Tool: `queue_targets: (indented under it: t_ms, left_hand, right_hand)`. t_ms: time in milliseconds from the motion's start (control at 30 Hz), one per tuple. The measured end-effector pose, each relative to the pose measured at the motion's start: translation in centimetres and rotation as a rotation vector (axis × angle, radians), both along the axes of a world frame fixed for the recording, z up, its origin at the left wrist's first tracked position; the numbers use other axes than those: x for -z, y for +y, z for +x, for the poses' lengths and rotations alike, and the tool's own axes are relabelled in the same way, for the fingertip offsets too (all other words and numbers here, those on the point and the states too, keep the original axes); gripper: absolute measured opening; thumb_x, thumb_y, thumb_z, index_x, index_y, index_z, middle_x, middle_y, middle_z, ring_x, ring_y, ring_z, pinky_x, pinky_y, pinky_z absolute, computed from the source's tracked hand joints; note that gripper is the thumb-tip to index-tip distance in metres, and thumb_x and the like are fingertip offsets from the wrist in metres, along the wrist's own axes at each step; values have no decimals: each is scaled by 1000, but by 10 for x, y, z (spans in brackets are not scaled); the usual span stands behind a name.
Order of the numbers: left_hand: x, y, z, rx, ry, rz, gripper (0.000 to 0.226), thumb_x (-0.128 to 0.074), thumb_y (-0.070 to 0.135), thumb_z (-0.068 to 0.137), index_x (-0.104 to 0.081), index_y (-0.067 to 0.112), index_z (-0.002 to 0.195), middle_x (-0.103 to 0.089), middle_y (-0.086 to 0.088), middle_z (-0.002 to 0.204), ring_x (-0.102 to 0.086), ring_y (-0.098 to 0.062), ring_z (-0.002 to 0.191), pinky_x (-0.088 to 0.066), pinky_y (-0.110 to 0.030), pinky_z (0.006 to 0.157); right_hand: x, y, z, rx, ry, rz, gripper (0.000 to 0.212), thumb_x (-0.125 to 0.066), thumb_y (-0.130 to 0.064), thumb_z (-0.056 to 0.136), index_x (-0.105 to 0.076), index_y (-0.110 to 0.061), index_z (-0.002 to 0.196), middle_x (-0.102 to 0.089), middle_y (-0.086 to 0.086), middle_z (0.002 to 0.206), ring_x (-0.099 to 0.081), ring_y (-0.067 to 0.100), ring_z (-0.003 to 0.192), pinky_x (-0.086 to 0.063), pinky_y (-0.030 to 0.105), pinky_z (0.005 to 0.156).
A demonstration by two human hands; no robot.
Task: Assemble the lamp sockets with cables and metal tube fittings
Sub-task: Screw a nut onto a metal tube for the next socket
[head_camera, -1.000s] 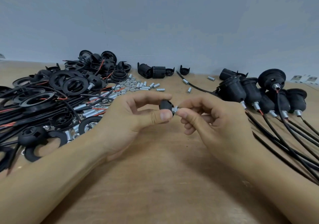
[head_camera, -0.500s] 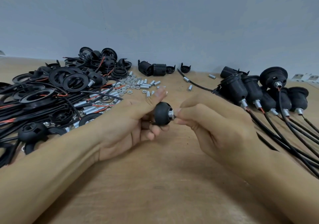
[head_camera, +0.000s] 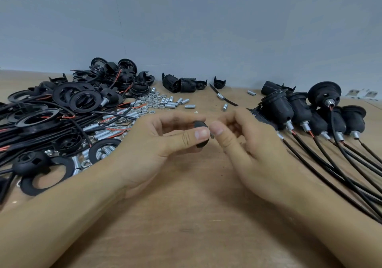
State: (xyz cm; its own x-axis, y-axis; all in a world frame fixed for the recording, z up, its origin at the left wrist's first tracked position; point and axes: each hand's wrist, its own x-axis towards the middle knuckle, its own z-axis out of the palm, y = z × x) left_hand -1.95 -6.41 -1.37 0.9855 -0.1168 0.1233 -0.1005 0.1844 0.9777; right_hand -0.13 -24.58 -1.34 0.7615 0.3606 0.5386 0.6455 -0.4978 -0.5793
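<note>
Threading risk here: left hand (head_camera: 157,143) grips the black socket cap (head_camera: 200,125) above the wooden surface (head_camera: 196,216), right hand (head_camera: 244,143) pinches the small metal tube fitting (head_camera: 211,135) at the cap's right side. Smooth rounded plastic, fine threaded steel; a tilted start could cross-thread, or the fitting slips free.

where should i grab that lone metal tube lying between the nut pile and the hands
Take the lone metal tube across its middle, coming straight down from above with thumb and forefinger on its two long sides. It lies flat on the table, with bare wood around it, so the fingers have room. Its round threaded surface may roll, so pinch firmly.
</note>
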Motion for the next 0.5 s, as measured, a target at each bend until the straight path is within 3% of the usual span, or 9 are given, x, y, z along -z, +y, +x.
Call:
queue_targets:
  t_ms: [67,133,200,267,367,433,500]
  left_hand:
    - [0,0,-1,1,-9,0,42,-86,22,57,-78,12,97,-75,-10,92,-72,-20,82,-55,-26,78]
    - [0,-2,-2,25,-52,20,40,-91,19,59,-78,17,97,-75,-6,93,-71,-18,80,-54,-24,77]
    - [0,-4,-3,29,-91,62,38,-89,21,62,-78,20,98,-76,-3,96,-71,-16,81,-54,-24,79]
    - [1,-3,-2,-18,-78,91,41,-91,22,61,-78,17,99,-76,-4,96,-72,-19,83,-55,-27,81]
    - [2,-1,0,-78,-45,90,48,-91,23,53,-77,14,99,-75,-8,95,-72,-20,82,-55,-28,78]
    - [2,0,0,-64,-53,82,45,-89,24,55,-78,16,98,-76,-6,92,-72,-19,79,-55,-25,77]
    - [3,0,-1,-28,-84,95,44,-92,24,57,-78,19,98,-76,-3,94,-71,-17,80,-55,-24,78]
  right_hand:
    - [0,-1,0,-35,-46,-32,24,-44,-36,99,-54,-31,77,-54,-14,65,-55,7,64,-38,15,57]
    - [2,0,1,-17,-37,12,37,-43,-33,102,-56,-24,69,-50,-8,55,-52,10,54,-35,18,50]
    - [2,2,1,25,41,65,52,-41,-42,102,-51,-19,56,-47,-6,46,-45,9,43,-34,17,45]
    - [2,2,0,44,135,54,57,-34,-58,95,-54,-18,59,-54,-1,49,-50,11,44,-46,31,50]
    - [1,1,-1,5,168,60,34,-43,-57,92,-56,-28,79,-61,1,62,-56,15,53,-50,43,58]
    - [1,-1,1,-39,124,76,19,-52,-39,97,-56,-28,82,-58,-2,63,-54,15,54,-48,38,56]
    - [2,-1,2,-37,48,78,29,-49,-32,100,-51,-35,72,-54,-8,58,-52,10,53,-41,23,52]
